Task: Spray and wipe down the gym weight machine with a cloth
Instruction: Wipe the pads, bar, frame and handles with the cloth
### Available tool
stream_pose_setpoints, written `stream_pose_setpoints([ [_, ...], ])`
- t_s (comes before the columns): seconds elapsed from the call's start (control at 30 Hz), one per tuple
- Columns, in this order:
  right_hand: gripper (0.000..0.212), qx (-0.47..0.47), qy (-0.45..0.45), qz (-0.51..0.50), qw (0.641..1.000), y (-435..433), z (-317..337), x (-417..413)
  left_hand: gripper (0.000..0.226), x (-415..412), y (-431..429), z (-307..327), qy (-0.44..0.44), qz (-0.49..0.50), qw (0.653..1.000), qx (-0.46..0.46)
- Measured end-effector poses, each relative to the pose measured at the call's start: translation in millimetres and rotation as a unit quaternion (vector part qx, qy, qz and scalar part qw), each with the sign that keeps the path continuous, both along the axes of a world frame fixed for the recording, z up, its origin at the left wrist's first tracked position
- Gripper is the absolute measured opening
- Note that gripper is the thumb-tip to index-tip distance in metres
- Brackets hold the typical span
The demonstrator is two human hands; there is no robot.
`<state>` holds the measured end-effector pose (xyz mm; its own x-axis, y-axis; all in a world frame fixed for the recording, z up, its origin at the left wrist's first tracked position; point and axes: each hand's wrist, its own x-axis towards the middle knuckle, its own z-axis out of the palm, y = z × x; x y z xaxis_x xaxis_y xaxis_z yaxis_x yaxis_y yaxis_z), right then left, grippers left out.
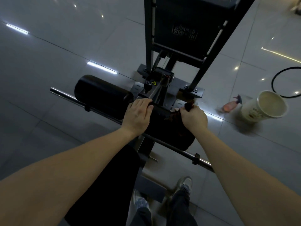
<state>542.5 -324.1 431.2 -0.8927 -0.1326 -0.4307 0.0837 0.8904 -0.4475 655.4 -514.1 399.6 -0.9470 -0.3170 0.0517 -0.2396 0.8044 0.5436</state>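
A black weight machine (179, 30) stands in front of me, with two black roller pads on a steel bar (65, 95). My left hand (138, 116) grips the inner end of the right roller pad (162, 126). Pressed onto that pad's top is a dark red cloth (176, 115), with my right hand (194, 119) closed on it. The left roller pad (101, 95) is untouched. A pink spray bottle (231, 106) lies on the floor to the right, out of both hands.
A white bucket (259, 111) stands on the glossy tiled floor beside the spray bottle. A black hoop or cable (275, 77) lies behind it. The machine's seat pad (110, 185) is below my arms, and my feet (184, 185) stand beside its base.
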Motion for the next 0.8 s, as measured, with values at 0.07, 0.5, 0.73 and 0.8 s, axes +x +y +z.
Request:
stream_pose_setpoints([
  [0.07, 0.037, 0.009, -0.055, -0.021, 0.998, -2.5, -3.2, -12.9, 0.041, -11.9, 2.7, 1.6, -0.003, 0.024, 1.0, 0.015],
  [0.5, 0.034, -0.08, 0.027, 0.158, 0.984, -77.9, 12.3, 15.6, 0.033, -30.0, -10.3, -4.2, -0.035, -0.016, 0.999, -0.027],
  [0.73, 0.038, -0.06, -0.048, 0.148, 0.986, -99.7, -2.6, -10.8, 0.043, -32.0, -11.7, 0.0, -0.043, -0.021, 0.998, -0.032],
  [0.8, 0.025, -0.109, 0.049, 0.198, 0.973, -53.9, 12.5, 22.3, 0.043, -31.1, -10.5, -0.7, -0.048, -0.032, 0.997, -0.057],
])
